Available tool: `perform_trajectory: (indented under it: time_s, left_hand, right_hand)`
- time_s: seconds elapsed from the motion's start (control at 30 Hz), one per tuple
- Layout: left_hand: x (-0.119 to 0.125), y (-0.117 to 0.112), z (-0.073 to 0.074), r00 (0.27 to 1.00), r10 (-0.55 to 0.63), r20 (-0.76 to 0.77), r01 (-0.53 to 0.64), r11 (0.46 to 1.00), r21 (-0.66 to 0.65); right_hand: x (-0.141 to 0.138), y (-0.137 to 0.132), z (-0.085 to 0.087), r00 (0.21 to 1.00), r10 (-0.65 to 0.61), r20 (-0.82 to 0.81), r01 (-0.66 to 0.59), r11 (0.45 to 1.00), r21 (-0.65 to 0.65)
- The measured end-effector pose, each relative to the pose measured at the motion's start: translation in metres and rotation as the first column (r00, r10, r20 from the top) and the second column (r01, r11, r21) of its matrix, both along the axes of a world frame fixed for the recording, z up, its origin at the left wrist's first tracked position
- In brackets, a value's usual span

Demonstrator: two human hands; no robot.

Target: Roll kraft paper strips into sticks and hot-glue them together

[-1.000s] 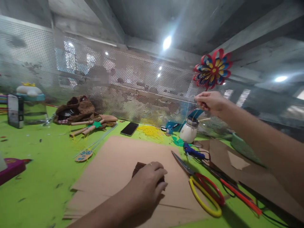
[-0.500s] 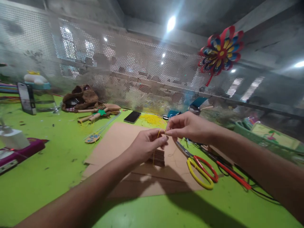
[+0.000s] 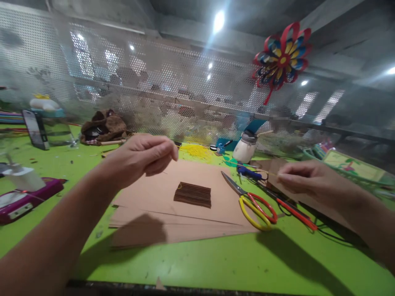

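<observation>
My right hand (image 3: 305,176), on the right above the scissors' red handle side, pinches a thin yellow thread (image 3: 262,169) that stretches leftward. My left hand (image 3: 148,156) is closed in a pinch over the left part of the brown paper sheets (image 3: 197,228); whatever its fingertips hold is too small to make out. Between and below the hands, a dark brown pleated paper strip (image 3: 193,196) lies folded on the sheets, touched by neither hand. A bit of yellow thread shows at its left end. Scissors (image 3: 259,207) with red and yellow handles lie at the sheets' right edge.
Behind the sheets are a yellow thread pile (image 3: 197,152), a white jar (image 3: 245,148) and a blue-handled tool (image 3: 249,172). A purple power strip (image 3: 33,199) with a white plug lies left. A green basket (image 3: 345,164) stands right. A propped phone (image 3: 34,129) stands far left.
My hands have moved apart, the left going left and up, the right going right. The pleated paper, earlier under my fingers, now lies alone on the sheets. The thread is drawn out rightward.
</observation>
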State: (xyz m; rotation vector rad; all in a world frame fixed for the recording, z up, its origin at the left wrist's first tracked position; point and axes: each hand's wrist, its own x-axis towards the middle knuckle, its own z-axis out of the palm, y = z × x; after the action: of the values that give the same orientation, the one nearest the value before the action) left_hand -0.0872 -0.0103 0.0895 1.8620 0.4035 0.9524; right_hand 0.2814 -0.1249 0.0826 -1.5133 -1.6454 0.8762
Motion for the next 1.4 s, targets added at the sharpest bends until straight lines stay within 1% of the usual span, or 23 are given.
perform_trajectory:
  time_s: [0.07,0.13,0.17,0.2,0.23,0.27,0.3,0.33,0.37,0.4,0.43,0.47,0.53,0.6,0.63,0.7,0.77,0.83,0.93,1.03,1.17,1.3,1.4]
  left_hand:
    - [-0.010,0.001,0.001,0.991,0.081,0.110,-0.078,0.996,-0.039]
    - [-0.022,0.006,-0.002,0.959,0.227,0.169,-0.220,0.974,-0.058]
    - [-0.030,0.008,-0.005,0.933,0.331,0.144,-0.325,0.944,-0.064]
    - [-0.038,0.012,-0.009,0.895,0.433,0.106,-0.431,0.901,-0.042]
    - [-0.047,0.015,-0.014,0.835,0.549,0.048,-0.549,0.836,0.005]
    - [-0.056,0.019,-0.019,0.745,0.667,-0.014,-0.665,0.744,0.064]
    - [-0.066,0.022,-0.025,0.633,0.766,-0.111,-0.751,0.643,0.150]
    - [-0.074,0.026,-0.030,0.475,0.854,-0.213,-0.810,0.519,0.273]
    - [-0.082,0.029,-0.036,0.328,0.888,-0.323,-0.803,0.442,0.400]
    - [-0.089,0.032,-0.041,0.239,0.858,-0.454,-0.730,0.467,0.498]
    - [-0.095,0.035,-0.046,0.193,0.813,-0.550,-0.643,0.528,0.554]
    - [-0.098,0.037,-0.051,0.160,0.784,-0.600,-0.577,0.568,0.588]
    - [-0.102,0.039,-0.059,0.044,0.709,-0.704,-0.476,0.635,0.609]
    - [-0.101,0.039,-0.064,-0.034,0.642,-0.766,-0.429,0.683,0.592]
    - [-0.101,0.038,-0.066,-0.053,0.618,-0.784,-0.419,0.699,0.579]
    - [-0.099,0.035,-0.069,-0.054,0.597,-0.800,-0.410,0.718,0.563]
    - [-0.099,0.032,-0.071,-0.029,0.595,-0.803,-0.388,0.734,0.558]
    - [-0.098,0.031,-0.073,0.016,0.606,-0.795,-0.358,0.746,0.561]
    - [-0.095,0.032,-0.073,0.081,0.641,-0.763,-0.341,0.737,0.583]
    - [-0.091,0.035,-0.070,0.092,0.654,-0.751,-0.341,0.730,0.593]
    - [-0.087,0.037,-0.067,0.149,0.614,-0.775,-0.339,0.768,0.543]
    - [-0.084,0.034,-0.069,0.186,0.564,-0.805,-0.340,0.805,0.486]
    - [-0.084,0.032,-0.075,0.183,0.539,-0.822,-0.348,0.818,0.459]
  right_hand:
    - [0.010,-0.008,-0.008,0.998,-0.065,-0.013,0.065,0.998,0.011]
    - [0.017,-0.014,-0.016,0.994,-0.101,-0.032,0.102,0.995,0.019]
    - [0.020,-0.015,-0.020,0.993,-0.111,-0.034,0.112,0.994,0.018]
    - [0.021,-0.017,-0.024,0.993,-0.118,-0.026,0.118,0.993,0.016]
    - [0.023,-0.017,-0.027,0.992,-0.122,-0.009,0.122,0.992,0.014]
    - [0.023,-0.018,-0.030,0.992,-0.126,0.015,0.125,0.992,0.014]
    - [0.023,-0.018,-0.032,0.991,-0.128,0.044,0.127,0.992,0.016]
    - [0.023,-0.018,-0.033,0.989,-0.129,0.076,0.128,0.992,0.017]
    - [0.021,-0.018,-0.034,0.986,-0.129,0.109,0.128,0.992,0.011]
    - [0.018,-0.017,-0.036,0.981,-0.130,0.141,0.131,0.991,0.004]
    - [0.014,-0.017,-0.037,0.977,-0.126,0.174,0.130,0.991,-0.009]
    - [0.010,-0.017,-0.039,0.971,-0.118,0.210,0.126,0.992,-0.022]
    - [0.000,-0.016,-0.044,0.955,-0.089,0.284,0.103,0.994,-0.035]
    - [-0.008,-0.015,-0.050,0.927,-0.050,0.372,0.065,0.998,-0.028]
    - [-0.011,-0.013,-0.054,0.908,-0.035,0.418,0.049,0.999,-0.022]
    - [-0.014,-0.011,-0.062,0.869,-0.029,0.494,0.039,0.999,-0.010]
    - [-0.013,-0.010,-0.068,0.845,-0.039,0.534,0.051,0.999,-0.008]
    - [-0.011,-0.009,-0.071,0.834,-0.052,0.549,0.068,0.998,-0.009]
    - [-0.009,-0.009,-0.072,0.828,-0.079,0.556,0.082,0.996,0.018]
    - [-0.008,-0.007,-0.073,0.826,-0.096,0.556,0.084,0.995,0.047]
    - [-0.004,-0.004,-0.084,0.809,-0.075,0.583,0.067,0.997,0.035]
    - [0.002,-0.003,-0.098,0.733,-0.034,0.679,0.056,0.998,-0.010]
    - [0.005,-0.004,-0.104,0.694,-0.043,0.719,0.057,0.998,0.004]
